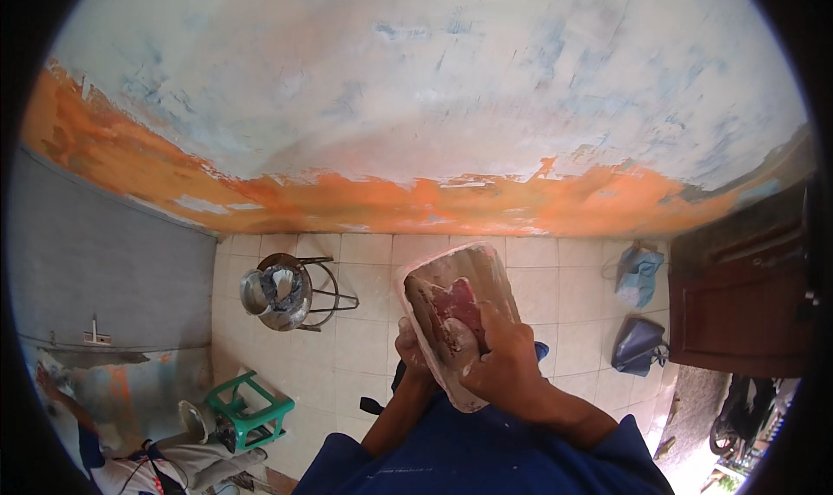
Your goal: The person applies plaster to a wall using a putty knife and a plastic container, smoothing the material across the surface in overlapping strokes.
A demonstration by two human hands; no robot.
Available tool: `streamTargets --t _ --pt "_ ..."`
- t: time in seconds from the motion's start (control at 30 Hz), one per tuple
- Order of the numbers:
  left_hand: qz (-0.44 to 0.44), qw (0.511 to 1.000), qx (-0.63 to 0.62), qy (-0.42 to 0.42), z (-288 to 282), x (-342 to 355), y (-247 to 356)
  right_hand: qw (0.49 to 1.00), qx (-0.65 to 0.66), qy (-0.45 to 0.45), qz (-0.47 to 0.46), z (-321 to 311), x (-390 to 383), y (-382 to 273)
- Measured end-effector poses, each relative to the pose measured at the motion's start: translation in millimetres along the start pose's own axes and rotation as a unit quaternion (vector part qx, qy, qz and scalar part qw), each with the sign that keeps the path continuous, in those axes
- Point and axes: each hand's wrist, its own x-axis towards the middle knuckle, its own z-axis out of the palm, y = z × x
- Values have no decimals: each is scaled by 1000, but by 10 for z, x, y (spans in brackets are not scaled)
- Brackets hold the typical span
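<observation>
In front of my body I hold a shallow, putty-smeared rectangular tray, tilted, with its long sides running away from me. My left hand is closed on the tray's left edge, its fingers partly hidden beneath. My right hand is closed around a dark red flat scraper that lies over the inside of the tray. Whitish putty coats my right thumb and part of the scraper. The scraper's lower part is hidden by my fingers.
Ahead rises a wall patched white over orange. On the left stand a round metal stool holding a can, and a green plastic stool. A co-worker reaches toward the left wall. Bags lie by the brown door.
</observation>
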Motion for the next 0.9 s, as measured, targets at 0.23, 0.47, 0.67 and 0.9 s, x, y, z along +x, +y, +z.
streamTargets --t 0.23,0.47,0.67,0.9 --pt "-2 999 41 23 -143 -16 63 993 66 -64 80 -74 -11 123" --pt "-2 997 63 34 -156 -8 77 974 150 -91 140 -180 8 126" --pt "-10 997 75 31 -110 42 71 943 266 -75 187 -315 35 123" --pt "-23 995 93 33 124 152 0 859 442 -54 252 -508 10 356"
